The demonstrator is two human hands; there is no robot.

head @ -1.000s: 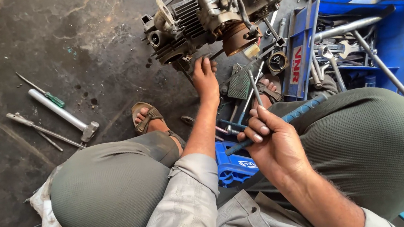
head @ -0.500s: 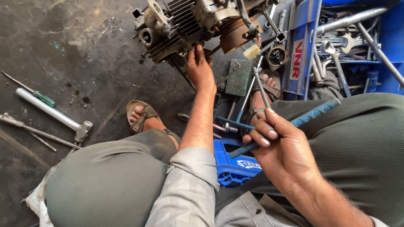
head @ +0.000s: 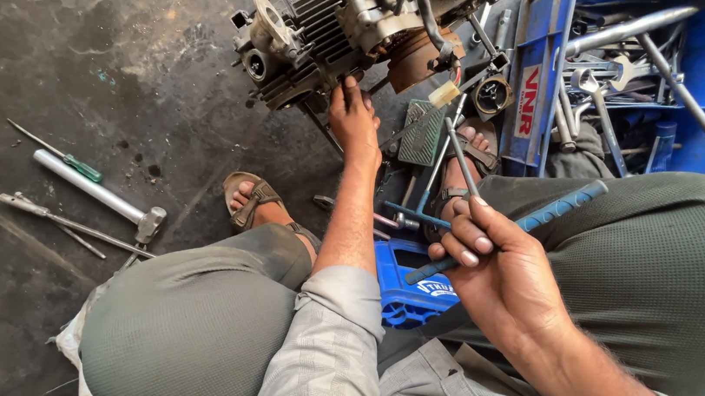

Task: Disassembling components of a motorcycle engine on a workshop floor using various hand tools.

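A greasy motorcycle engine [head: 352, 23] with cooling fins stands on the dark floor ahead of me. My left hand [head: 353, 119] reaches forward between my knees, and its fingers touch the underside of the engine. My right hand [head: 500, 270] rests over my right knee and grips a long tool with a blue ribbed handle [head: 546, 214] together with a thin metal rod [head: 460, 156] that points up toward the engine. I squat on a small blue stool [head: 409, 284], sandalled feet on the floor.
A blue plastic crate [head: 704, 56] full of spanners and long bars stands at the right. On the floor at the left lie a metal tube socket [head: 89, 186], a green-handled screwdriver [head: 60, 154] and a thin bar [head: 67, 224]. A small gauge [head: 492, 96] lies by the crate.
The view has shifted, so the engine sits lower and nearer. My left hand stays at the engine's underside. My right hand keeps hold of the blue-handled tool and rod.
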